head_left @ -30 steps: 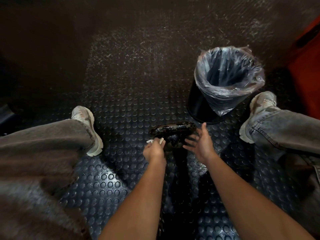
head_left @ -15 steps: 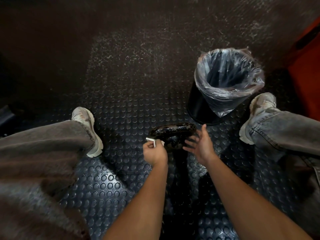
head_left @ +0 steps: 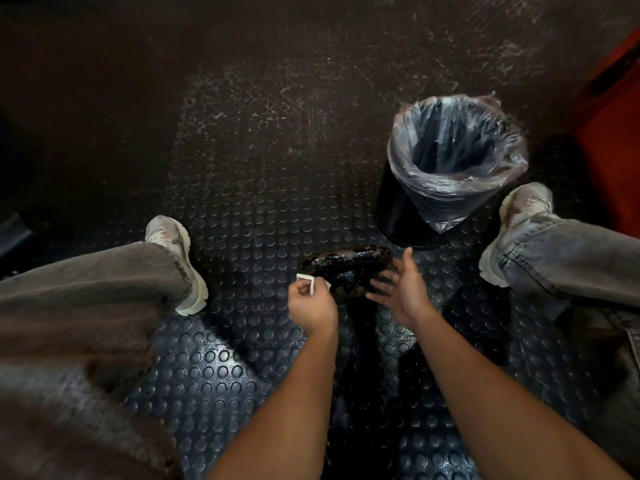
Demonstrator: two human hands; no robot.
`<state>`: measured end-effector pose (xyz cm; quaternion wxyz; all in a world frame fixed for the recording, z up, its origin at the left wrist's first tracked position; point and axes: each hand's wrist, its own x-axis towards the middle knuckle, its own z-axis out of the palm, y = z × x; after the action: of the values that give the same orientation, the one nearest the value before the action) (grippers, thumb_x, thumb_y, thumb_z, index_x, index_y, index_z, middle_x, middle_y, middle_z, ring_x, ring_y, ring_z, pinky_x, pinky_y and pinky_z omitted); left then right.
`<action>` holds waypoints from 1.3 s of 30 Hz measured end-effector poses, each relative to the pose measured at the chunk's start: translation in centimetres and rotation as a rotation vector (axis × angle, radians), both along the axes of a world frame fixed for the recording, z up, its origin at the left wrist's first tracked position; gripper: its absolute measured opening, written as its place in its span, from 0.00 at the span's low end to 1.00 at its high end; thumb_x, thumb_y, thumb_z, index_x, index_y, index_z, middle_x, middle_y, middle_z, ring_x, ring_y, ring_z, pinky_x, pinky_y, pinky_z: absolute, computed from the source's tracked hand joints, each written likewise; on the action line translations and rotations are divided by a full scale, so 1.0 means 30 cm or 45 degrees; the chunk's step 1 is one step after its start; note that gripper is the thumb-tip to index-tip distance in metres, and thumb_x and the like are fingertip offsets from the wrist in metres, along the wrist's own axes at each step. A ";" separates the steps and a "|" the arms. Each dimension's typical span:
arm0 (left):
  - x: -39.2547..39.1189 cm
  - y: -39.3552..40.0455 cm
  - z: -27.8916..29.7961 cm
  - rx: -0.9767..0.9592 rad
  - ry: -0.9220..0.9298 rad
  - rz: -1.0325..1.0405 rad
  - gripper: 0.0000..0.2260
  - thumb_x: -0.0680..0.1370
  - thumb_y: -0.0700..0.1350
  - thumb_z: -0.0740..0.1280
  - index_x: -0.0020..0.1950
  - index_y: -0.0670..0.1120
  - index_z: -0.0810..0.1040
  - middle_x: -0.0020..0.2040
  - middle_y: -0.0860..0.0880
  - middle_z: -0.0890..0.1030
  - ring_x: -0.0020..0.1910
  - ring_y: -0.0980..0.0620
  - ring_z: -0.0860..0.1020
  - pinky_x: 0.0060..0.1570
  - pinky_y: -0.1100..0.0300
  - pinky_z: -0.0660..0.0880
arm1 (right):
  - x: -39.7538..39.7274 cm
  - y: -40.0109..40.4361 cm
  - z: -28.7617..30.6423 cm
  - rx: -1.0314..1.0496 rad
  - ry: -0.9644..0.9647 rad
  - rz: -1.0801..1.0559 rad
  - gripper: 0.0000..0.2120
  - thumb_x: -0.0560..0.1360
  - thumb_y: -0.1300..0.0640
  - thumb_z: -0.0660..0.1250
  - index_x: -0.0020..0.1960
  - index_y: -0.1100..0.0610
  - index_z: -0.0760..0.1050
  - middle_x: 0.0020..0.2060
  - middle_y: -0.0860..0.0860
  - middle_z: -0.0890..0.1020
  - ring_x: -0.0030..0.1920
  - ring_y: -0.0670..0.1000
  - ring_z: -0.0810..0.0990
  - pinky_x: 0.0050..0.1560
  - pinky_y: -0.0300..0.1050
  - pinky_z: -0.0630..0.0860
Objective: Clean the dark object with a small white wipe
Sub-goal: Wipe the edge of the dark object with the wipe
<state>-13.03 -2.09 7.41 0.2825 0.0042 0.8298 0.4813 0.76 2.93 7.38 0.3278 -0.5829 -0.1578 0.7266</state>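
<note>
No legible markings. Left hand (head_left: 311,306) pinches white wipe (head_left: 309,281) at dark object (head_left: 346,268)'s left edge; right hand (head_left: 401,289), fingers spread, touches its right side; bin (head_left: 415,216) stands far right.

A dark rubber floor (head_left: 263,209) studded with raised round dots is seen across the whole scene, with pale scuffs and scratches at the far side. A black bin (head_left: 401,216), lined with a clear plastic bag (head_left: 446,188), is stood at the far right. Two pale, worn shoes are set well apart: the left shoe (head_left: 180,258) and the right shoe (head_left: 509,233), just beside the bin. Grey trouser legs (head_left: 86,282) are draped over both. An orange surface (head_left: 613,140) is glimpsed at the far right edge.
</note>
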 end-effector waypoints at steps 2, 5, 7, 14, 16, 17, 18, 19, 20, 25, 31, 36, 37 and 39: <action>-0.017 0.003 -0.007 -0.014 -0.181 0.105 0.05 0.74 0.45 0.73 0.46 0.49 0.77 0.41 0.50 0.83 0.41 0.51 0.83 0.44 0.55 0.79 | 0.002 0.001 0.001 -0.004 0.004 0.000 0.36 0.80 0.30 0.49 0.78 0.53 0.62 0.66 0.57 0.74 0.66 0.63 0.75 0.59 0.63 0.79; -0.018 0.010 0.004 0.055 -0.327 0.214 0.05 0.74 0.46 0.72 0.48 0.49 0.78 0.42 0.50 0.84 0.40 0.53 0.83 0.43 0.57 0.79 | 0.003 0.001 0.003 -0.008 0.006 -0.002 0.35 0.80 0.30 0.49 0.77 0.53 0.64 0.67 0.57 0.74 0.65 0.63 0.76 0.57 0.63 0.80; 0.000 0.013 0.012 0.055 -0.149 0.134 0.05 0.74 0.46 0.73 0.46 0.48 0.78 0.40 0.51 0.82 0.38 0.53 0.81 0.39 0.60 0.76 | 0.001 0.001 0.005 -0.008 0.000 -0.003 0.34 0.80 0.31 0.49 0.75 0.52 0.65 0.66 0.58 0.74 0.64 0.63 0.76 0.56 0.63 0.80; 0.024 -0.019 0.006 0.029 0.098 -0.132 0.04 0.72 0.42 0.74 0.43 0.45 0.80 0.37 0.49 0.82 0.36 0.52 0.78 0.37 0.59 0.73 | 0.005 -0.002 0.011 -0.004 -0.008 0.009 0.35 0.80 0.31 0.50 0.78 0.53 0.62 0.61 0.55 0.75 0.65 0.63 0.76 0.56 0.64 0.81; -0.004 -0.022 -0.014 -0.048 -0.069 0.013 0.05 0.74 0.44 0.73 0.46 0.45 0.80 0.39 0.49 0.83 0.38 0.51 0.81 0.40 0.58 0.76 | 0.011 -0.006 0.008 -0.002 -0.007 0.015 0.35 0.80 0.31 0.50 0.79 0.53 0.61 0.57 0.53 0.76 0.64 0.63 0.76 0.56 0.64 0.80; -0.015 -0.023 -0.018 -0.045 -0.190 0.106 0.04 0.75 0.44 0.73 0.47 0.46 0.79 0.40 0.49 0.83 0.39 0.52 0.82 0.40 0.59 0.76 | 0.014 -0.009 0.005 -0.001 -0.008 0.017 0.35 0.80 0.31 0.50 0.79 0.53 0.61 0.56 0.52 0.76 0.63 0.63 0.77 0.56 0.64 0.81; -0.023 -0.023 -0.016 -0.014 -0.316 0.180 0.04 0.76 0.44 0.72 0.47 0.47 0.78 0.40 0.49 0.84 0.39 0.52 0.83 0.39 0.60 0.77 | 0.017 -0.012 0.003 -0.001 -0.010 0.018 0.35 0.80 0.31 0.50 0.79 0.52 0.61 0.56 0.52 0.77 0.63 0.63 0.77 0.56 0.63 0.81; -0.028 -0.017 -0.008 0.038 -0.416 0.226 0.03 0.77 0.44 0.71 0.47 0.47 0.78 0.41 0.49 0.84 0.39 0.53 0.84 0.39 0.61 0.76 | 0.018 -0.014 0.003 0.002 -0.011 0.017 0.35 0.80 0.31 0.50 0.78 0.52 0.61 0.58 0.53 0.77 0.62 0.63 0.78 0.55 0.63 0.81; -0.030 -0.008 0.004 0.092 -0.473 0.251 0.03 0.77 0.43 0.71 0.48 0.47 0.77 0.42 0.49 0.84 0.40 0.54 0.84 0.38 0.63 0.76 | 0.018 -0.014 0.003 0.005 -0.012 0.015 0.35 0.80 0.31 0.50 0.78 0.52 0.61 0.60 0.54 0.77 0.62 0.62 0.78 0.55 0.63 0.81; -0.003 0.030 0.060 0.124 -0.081 0.132 0.05 0.75 0.41 0.71 0.48 0.47 0.75 0.39 0.52 0.80 0.36 0.55 0.79 0.34 0.62 0.71 | 0.010 -0.014 -0.005 0.011 -0.028 0.002 0.37 0.78 0.29 0.50 0.79 0.51 0.61 0.65 0.58 0.75 0.61 0.63 0.78 0.55 0.62 0.81; 0.038 0.011 0.061 0.129 0.183 -0.113 0.06 0.72 0.40 0.73 0.43 0.46 0.76 0.36 0.50 0.80 0.33 0.54 0.76 0.36 0.60 0.72 | -0.004 -0.010 -0.009 0.041 -0.058 0.032 0.41 0.76 0.25 0.49 0.77 0.53 0.66 0.66 0.59 0.76 0.62 0.64 0.79 0.59 0.58 0.79; -0.006 0.026 0.061 0.096 -0.037 0.107 0.05 0.75 0.42 0.71 0.47 0.46 0.76 0.39 0.53 0.79 0.36 0.55 0.79 0.33 0.64 0.71 | -0.005 -0.012 0.001 0.043 -0.055 0.022 0.42 0.76 0.25 0.48 0.78 0.53 0.64 0.68 0.59 0.74 0.63 0.64 0.77 0.59 0.59 0.79; -0.001 0.031 0.077 0.111 -0.003 0.101 0.05 0.75 0.41 0.71 0.47 0.46 0.76 0.39 0.52 0.79 0.36 0.55 0.78 0.33 0.63 0.70 | -0.006 -0.011 0.003 0.039 -0.057 0.019 0.42 0.76 0.25 0.48 0.78 0.53 0.64 0.68 0.59 0.74 0.64 0.64 0.77 0.59 0.59 0.79; 0.029 0.035 0.102 0.171 0.145 -0.004 0.06 0.73 0.39 0.72 0.44 0.47 0.76 0.41 0.50 0.79 0.36 0.55 0.77 0.34 0.61 0.72 | -0.008 -0.011 0.006 0.028 -0.046 0.008 0.41 0.77 0.26 0.47 0.78 0.53 0.65 0.68 0.59 0.74 0.64 0.65 0.77 0.58 0.59 0.80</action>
<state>-12.16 -1.05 10.46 0.2347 0.0517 0.8104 0.5344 0.51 2.62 7.56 0.3289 -0.5918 -0.1736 0.7152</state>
